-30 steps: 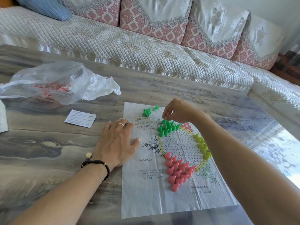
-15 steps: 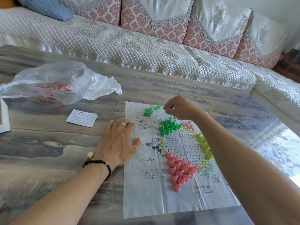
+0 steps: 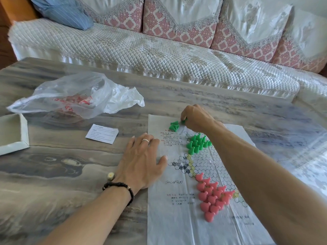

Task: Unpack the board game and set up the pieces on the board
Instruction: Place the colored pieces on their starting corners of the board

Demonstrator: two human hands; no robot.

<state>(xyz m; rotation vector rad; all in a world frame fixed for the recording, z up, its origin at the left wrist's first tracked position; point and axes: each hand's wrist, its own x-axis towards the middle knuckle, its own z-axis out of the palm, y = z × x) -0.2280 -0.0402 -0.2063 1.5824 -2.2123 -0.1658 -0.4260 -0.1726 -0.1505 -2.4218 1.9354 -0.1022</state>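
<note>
1. From my remote seat, the head camera looks down on a grey marbled table [image 3: 53,183] with a quilted white sofa [image 3: 141,50] behind it.
2. A thin plastic game board sheet [image 3: 178,218] lies flat on the table, printed with a hexagon grid and blocks of text.
3. The left hand [image 3: 139,165] lies palm down with fingers spread, gripping nothing; its thumb and fingertips press the sheet's left edge while the heel of the hand sits on the table. It wears a ring and a dark bead bracelet.
4. The right hand [image 3: 196,117] reaches across the sheet to its far left corner, fingertips pressed together on a green piece [image 3: 183,121] that is mostly hidden under them.
5. Just left of that pinch, a few loose green pieces [image 3: 174,125] lie tipped over on the sheet, off the grid.
6. A cluster of green pieces [image 3: 198,144] stands upright in the grid's far point, just beside the right forearm.
7. A cluster of pink pieces [image 3: 212,197] fills the near point of the grid, packed closely together.
8. I cannot tell what stands on the grid's right side; the right forearm covers it.
9. A crumpled clear plastic bag [image 3: 76,96] with red print lies on the table's far left.
10. A small printed paper slip [image 3: 102,133] lies between the bag and the left hand.
11. A white box tray [image 3: 17,138] sits at the left edge, partly out of frame.
</note>
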